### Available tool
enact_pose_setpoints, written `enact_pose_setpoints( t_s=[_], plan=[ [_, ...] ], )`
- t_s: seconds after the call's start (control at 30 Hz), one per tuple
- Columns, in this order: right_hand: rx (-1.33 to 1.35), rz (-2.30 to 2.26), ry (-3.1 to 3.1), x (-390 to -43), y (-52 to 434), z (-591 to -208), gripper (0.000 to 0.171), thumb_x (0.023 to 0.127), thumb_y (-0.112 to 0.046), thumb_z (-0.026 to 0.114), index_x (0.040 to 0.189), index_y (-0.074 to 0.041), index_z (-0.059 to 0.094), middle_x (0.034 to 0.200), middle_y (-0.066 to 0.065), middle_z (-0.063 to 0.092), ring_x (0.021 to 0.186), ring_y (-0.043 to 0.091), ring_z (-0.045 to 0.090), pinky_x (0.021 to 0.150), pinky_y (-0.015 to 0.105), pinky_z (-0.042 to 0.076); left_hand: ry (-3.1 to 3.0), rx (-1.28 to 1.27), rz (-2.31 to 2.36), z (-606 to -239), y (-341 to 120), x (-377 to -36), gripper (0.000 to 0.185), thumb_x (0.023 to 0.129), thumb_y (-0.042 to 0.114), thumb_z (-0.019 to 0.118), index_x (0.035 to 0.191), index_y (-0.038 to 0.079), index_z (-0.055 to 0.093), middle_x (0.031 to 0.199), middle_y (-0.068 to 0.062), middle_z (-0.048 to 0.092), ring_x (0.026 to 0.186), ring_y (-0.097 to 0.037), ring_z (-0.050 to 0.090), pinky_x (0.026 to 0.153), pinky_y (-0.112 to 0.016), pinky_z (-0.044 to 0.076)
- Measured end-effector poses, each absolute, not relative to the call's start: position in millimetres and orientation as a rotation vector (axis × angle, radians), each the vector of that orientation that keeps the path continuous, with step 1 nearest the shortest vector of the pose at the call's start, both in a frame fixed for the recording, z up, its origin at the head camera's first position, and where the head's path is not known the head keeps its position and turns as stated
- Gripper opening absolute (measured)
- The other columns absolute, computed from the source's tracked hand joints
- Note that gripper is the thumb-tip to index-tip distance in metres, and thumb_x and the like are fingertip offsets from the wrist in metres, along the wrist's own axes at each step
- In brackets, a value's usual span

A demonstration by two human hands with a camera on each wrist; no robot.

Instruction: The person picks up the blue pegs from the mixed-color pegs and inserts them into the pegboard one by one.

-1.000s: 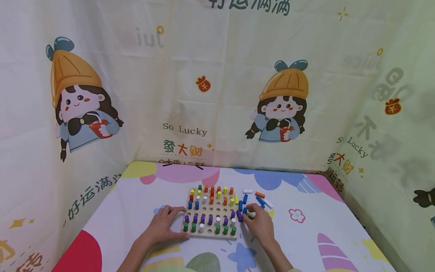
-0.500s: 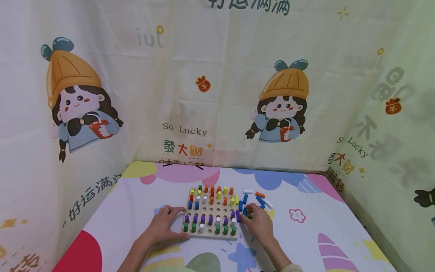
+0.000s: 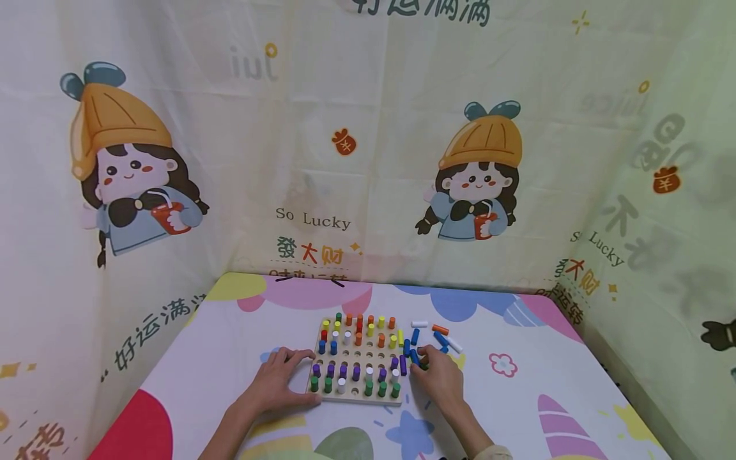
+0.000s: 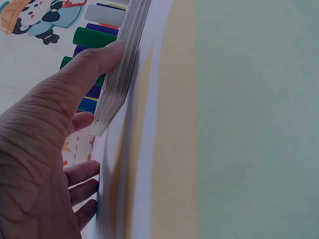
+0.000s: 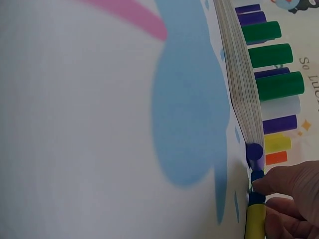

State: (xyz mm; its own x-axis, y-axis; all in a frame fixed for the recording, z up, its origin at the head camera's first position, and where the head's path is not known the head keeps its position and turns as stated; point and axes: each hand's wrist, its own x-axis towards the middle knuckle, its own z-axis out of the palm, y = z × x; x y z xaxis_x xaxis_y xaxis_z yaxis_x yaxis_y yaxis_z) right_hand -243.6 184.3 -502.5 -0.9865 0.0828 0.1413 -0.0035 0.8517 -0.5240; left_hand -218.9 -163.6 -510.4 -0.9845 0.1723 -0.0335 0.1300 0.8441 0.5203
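Note:
A wooden pegboard (image 3: 368, 354) holds rows of coloured pegs, with several bare holes in its middle rows. My left hand (image 3: 278, 383) grips the board's near left corner; in the left wrist view its thumb (image 4: 112, 54) presses the front edge. Right of the board, my right hand (image 3: 439, 378) has its thumb and forefinger at a blue peg (image 3: 414, 356). The right wrist view shows the thumb (image 5: 271, 180) on that blue peg, with a yellow peg (image 5: 256, 221) close below. A purple peg (image 3: 403, 365) lies between hand and board.
Loose pegs lie beyond my right hand: white (image 3: 419, 324), orange (image 3: 440, 329), several blue ones and another white peg (image 3: 454, 345). A yellow peg (image 3: 400, 337) lies against the board's right side. A printed cloth covers the table (image 3: 517, 396); patterned curtains (image 3: 379, 191) enclose it.
The purple peg beside the board has turned more upright in the view and shifted slightly left. The blue peg at my right fingertips has tilted a little. My left hand has stayed put.

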Motion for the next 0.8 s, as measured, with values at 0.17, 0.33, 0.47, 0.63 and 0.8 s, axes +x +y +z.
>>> enact_pose_setpoints(
  t_s=[0.17, 0.33, 0.47, 0.63, 0.8],
  plan=[
    [-0.078, 0.806, -2.852, -243.9, 184.8, -503.5, 0.027, 0.083, -0.014, 0.079, 0.108, -0.006, 0.072, 0.088, 0.004, 0.073, 0.075, 0.016, 0.062, 0.066, 0.036, 0.054, 2.936, 0.247, 0.825, -510.7, -163.9, -218.8, 0.086, 0.064, 0.068, 0.086, 0.137, 0.031, 0.058, 0.121, -0.004, 0.049, 0.114, -0.028, 0.044, 0.103, -0.06, 0.04],
    [-0.098, 0.829, -2.804, -242.9, 185.9, -504.0, 0.027, 0.082, -0.014, 0.08, 0.107, -0.007, 0.073, 0.088, 0.004, 0.073, 0.072, 0.015, 0.061, 0.06, 0.031, 0.05, 2.939, 0.252, 0.825, -510.6, -163.9, -218.6, 0.086, 0.064, 0.068, 0.086, 0.137, 0.031, 0.058, 0.12, -0.004, 0.049, 0.113, -0.028, 0.045, 0.103, -0.059, 0.04],
    [-0.095, 0.872, -2.767, -241.3, 185.7, -503.1, 0.026, 0.082, -0.014, 0.079, 0.106, -0.007, 0.073, 0.089, 0.004, 0.074, 0.07, 0.014, 0.06, 0.056, 0.029, 0.046, 2.943, 0.267, 0.824, -510.8, -163.8, -218.4, 0.086, 0.065, 0.068, 0.086, 0.137, 0.031, 0.057, 0.119, -0.003, 0.048, 0.113, -0.028, 0.044, 0.102, -0.059, 0.04],
    [-0.074, 0.907, -2.744, -240.7, 183.1, -500.5, 0.022, 0.084, -0.016, 0.078, 0.104, -0.008, 0.073, 0.089, 0.002, 0.072, 0.07, 0.012, 0.057, 0.058, 0.026, 0.045, 2.941, 0.273, 0.835, -510.1, -164.1, -217.8, 0.086, 0.065, 0.068, 0.086, 0.137, 0.031, 0.058, 0.12, -0.003, 0.049, 0.113, -0.028, 0.045, 0.102, -0.06, 0.04],
    [-0.068, 0.937, -2.717, -240.4, 178.1, -498.0, 0.023, 0.085, -0.017, 0.079, 0.105, -0.008, 0.072, 0.09, 0.002, 0.071, 0.075, 0.013, 0.06, 0.063, 0.027, 0.052, 2.939, 0.263, 0.824, -510.0, -164.2, -218.0, 0.086, 0.065, 0.068, 0.086, 0.137, 0.032, 0.057, 0.119, -0.003, 0.049, 0.112, -0.028, 0.045, 0.102, -0.059, 0.041]
  ],
)
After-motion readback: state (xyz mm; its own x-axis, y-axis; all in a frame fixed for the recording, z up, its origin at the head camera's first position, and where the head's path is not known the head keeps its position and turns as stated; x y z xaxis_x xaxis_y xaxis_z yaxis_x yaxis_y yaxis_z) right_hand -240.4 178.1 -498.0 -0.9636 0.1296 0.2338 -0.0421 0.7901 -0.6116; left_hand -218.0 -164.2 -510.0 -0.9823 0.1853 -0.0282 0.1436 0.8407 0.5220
